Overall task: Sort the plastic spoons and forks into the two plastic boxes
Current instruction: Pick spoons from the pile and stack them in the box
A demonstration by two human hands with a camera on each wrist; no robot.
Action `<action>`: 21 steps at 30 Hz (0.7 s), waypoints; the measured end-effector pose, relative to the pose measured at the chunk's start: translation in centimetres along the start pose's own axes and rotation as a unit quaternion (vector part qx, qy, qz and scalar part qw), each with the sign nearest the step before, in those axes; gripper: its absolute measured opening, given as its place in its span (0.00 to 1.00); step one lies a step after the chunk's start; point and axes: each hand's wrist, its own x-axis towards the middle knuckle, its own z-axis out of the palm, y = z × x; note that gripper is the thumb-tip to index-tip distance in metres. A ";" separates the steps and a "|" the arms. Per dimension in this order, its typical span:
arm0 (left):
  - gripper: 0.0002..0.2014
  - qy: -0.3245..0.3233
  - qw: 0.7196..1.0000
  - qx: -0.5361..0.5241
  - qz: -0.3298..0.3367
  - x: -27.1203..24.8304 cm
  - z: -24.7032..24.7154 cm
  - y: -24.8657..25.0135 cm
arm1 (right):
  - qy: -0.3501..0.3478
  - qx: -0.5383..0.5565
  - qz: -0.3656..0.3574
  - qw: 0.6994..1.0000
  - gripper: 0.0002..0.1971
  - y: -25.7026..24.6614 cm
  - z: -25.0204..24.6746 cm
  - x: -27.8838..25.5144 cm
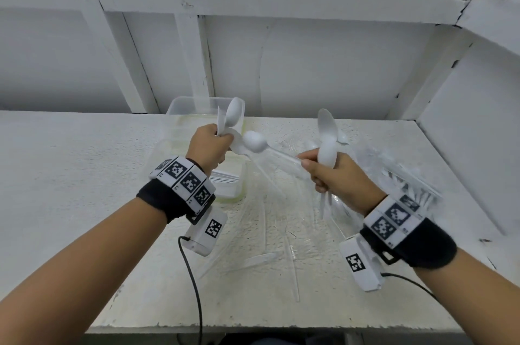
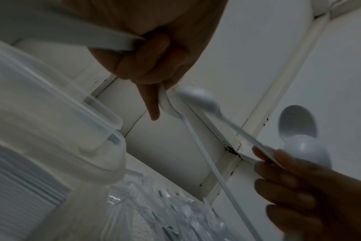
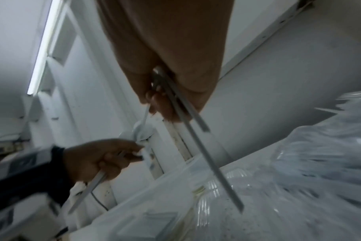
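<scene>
My left hand (image 1: 209, 147) is raised over the table and grips white plastic spoons (image 1: 235, 113) in a fist, one bowl pointing up. My right hand (image 1: 334, 175) grips several more spoons (image 1: 326, 125), bowls up and handles (image 3: 188, 124) hanging below the fist. Its fingertips also pinch the handle of one spoon (image 1: 254, 142) that reaches across with its bowl right by the left hand's fingers (image 2: 153, 68). Two clear plastic boxes stand behind and under the left hand: a far box (image 1: 180, 106) and a nearer box (image 1: 239, 189) with white pieces stacked in it.
A clear plastic bag (image 1: 399, 173) full of white cutlery lies on the table at the right, by the side wall. Loose clear wrappers and cutlery (image 1: 267, 235) are strewn over the middle of the white table (image 1: 70, 175). Wrist-camera cables hang near the front edge.
</scene>
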 end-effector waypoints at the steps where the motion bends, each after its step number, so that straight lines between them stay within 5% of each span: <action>1: 0.07 -0.001 1.000 -0.016 -0.014 -0.1 0.2 0.0 | 0.018 -0.012 -0.036 0.999 0.05 0.1 0.8 -0.1; 6: 0.06 0.000 0.987 -0.129 -0.095 -0.6 0.8 0.0 | 0.135 -0.149 -0.176 0.964 0.06 1.5 4.4 0.1; 9: 0.06 -0.024 0.973 -0.187 -0.136 -0.6 0.4 -0.2 | 0.138 -0.205 -0.219 0.944 0.09 2.5 5.0 0.6; 21: 0.08 -0.092 0.951 -0.242 -0.168 -0.2 -1.1 -0.5 | 0.064 -0.159 -0.107 0.979 0.10 2.5 3.7 1.2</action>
